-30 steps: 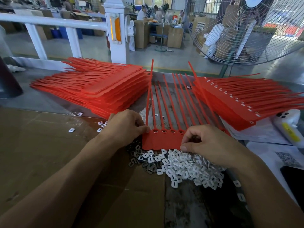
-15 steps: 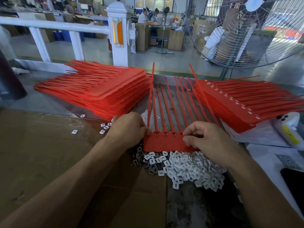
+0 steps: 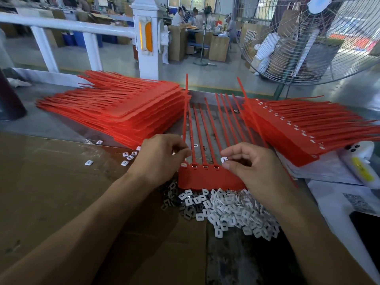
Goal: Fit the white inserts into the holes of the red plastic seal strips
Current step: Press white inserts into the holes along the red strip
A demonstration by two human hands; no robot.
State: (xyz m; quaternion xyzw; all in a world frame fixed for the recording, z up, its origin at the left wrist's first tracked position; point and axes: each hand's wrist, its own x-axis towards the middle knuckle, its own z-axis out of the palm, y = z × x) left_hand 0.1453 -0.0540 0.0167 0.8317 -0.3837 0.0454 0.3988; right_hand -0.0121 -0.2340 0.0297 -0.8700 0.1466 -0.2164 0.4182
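Observation:
A red seal strip sheet (image 3: 207, 178) lies flat in front of me, its thin tails pointing away. Several holes along its near band hold white inserts (image 3: 194, 166). My right hand (image 3: 255, 169) pinches one white insert (image 3: 223, 159) between thumb and forefinger just above the band's right part. My left hand (image 3: 158, 159) has its fingers curled at the sheet's left corner, by the leftmost tail; whether it pinches anything is hidden. A heap of loose white inserts (image 3: 230, 210) lies just below the sheet.
A tall stack of red strip sheets (image 3: 115, 112) sits at the left, another stack (image 3: 308, 128) with inserts fitted at the right. Stray inserts (image 3: 127, 158) lie on the cardboard (image 3: 51, 192). A white device (image 3: 362, 163) and papers are at the right; a big fan (image 3: 308, 38) stands behind.
My right hand has lifted off the band and now holds a white insert between thumb and forefinger. The left hand stays at the sheet's left corner.

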